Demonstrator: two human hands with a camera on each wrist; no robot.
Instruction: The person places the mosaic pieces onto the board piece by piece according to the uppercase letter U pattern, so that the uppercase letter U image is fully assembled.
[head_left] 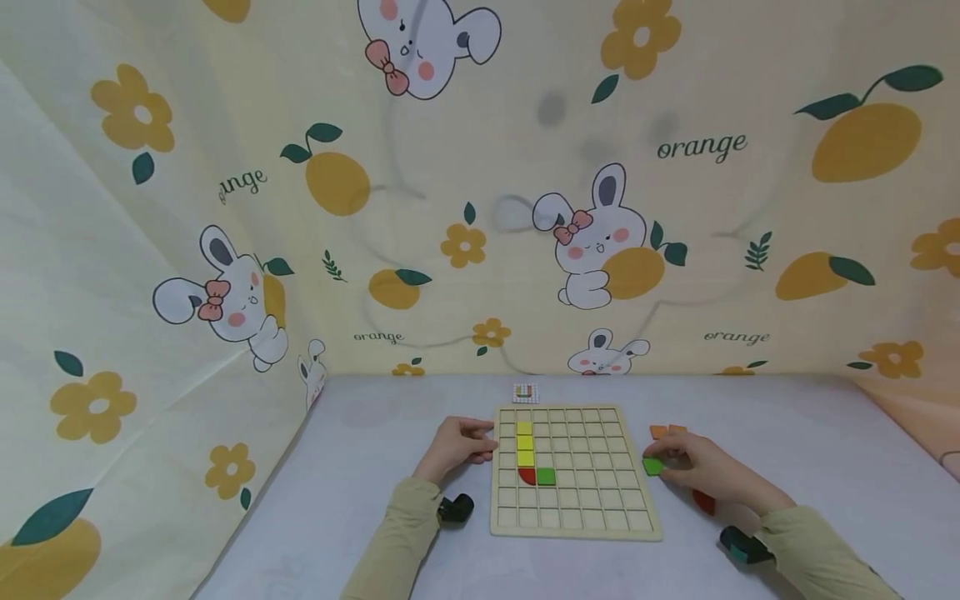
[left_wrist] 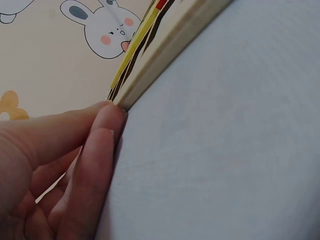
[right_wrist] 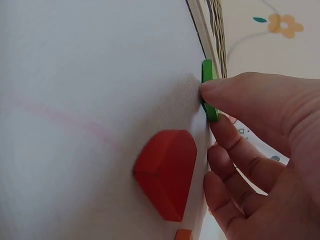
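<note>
A wooden grid board [head_left: 600,500] lies on the table with a column of yellow squares [head_left: 525,443], a red quarter-round piece [head_left: 528,476] below them and a green square [head_left: 546,477] beside the red one. The left hand [head_left: 456,446] holds the board's left edge, thumb and fingertips at the rim in the left wrist view. Right of the board, the right hand [head_left: 693,467] pinches a green piece [head_left: 653,467] between thumb and finger. In the right wrist view that green piece [right_wrist: 208,90] stands near the board's edge, above a red piece [right_wrist: 167,172].
Two orange pieces [head_left: 658,432] lie beyond the right hand, and a red piece [head_left: 703,502] lies partly under it. A small pattern card [head_left: 526,393] lies behind the board. A printed cloth [head_left: 465,317] hangs behind the table.
</note>
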